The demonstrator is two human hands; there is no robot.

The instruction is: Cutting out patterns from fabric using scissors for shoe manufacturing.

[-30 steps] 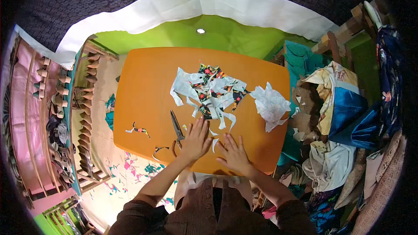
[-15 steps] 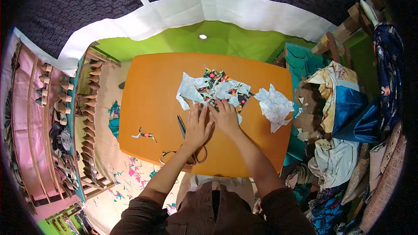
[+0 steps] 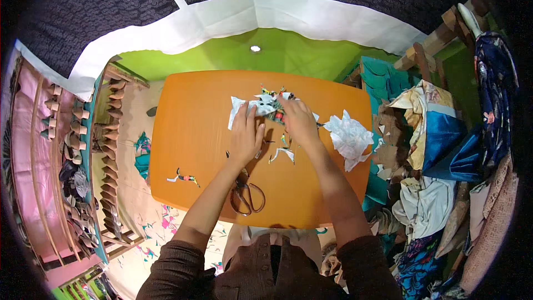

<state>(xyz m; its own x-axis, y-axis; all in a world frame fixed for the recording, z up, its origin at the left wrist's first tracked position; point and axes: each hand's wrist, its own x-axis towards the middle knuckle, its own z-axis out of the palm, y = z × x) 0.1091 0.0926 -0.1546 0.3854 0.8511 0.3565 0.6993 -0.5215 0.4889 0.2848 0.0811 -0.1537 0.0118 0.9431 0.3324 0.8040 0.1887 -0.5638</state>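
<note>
Small pieces of black floral and white fabric (image 3: 272, 105) lie in a loose heap toward the far middle of the orange table. My left hand (image 3: 247, 134) rests over the heap's near left side, fingers stretched out and thumb apart. On its right side, my right hand (image 3: 300, 122) reaches onto the heap, fingertips touching the cloth and partly bent. Below my left wrist lies a pair of scissors (image 3: 247, 198), the blades partly hidden by that arm. A few thin offcuts (image 3: 283, 154) are scattered between my forearms.
A separate pile of white pointed pieces (image 3: 348, 139) sits at the table's right. One floral scrap (image 3: 184, 178) lies at the left. Racks of shoe lasts (image 3: 112, 155) stand at the left, and folded cloth (image 3: 452, 139) hangs on a rack at the right.
Both hands have moved away from me, pushing the fabric pieces into a tighter heap. Thin offcuts and more of the scissor handles now show on the near side.
</note>
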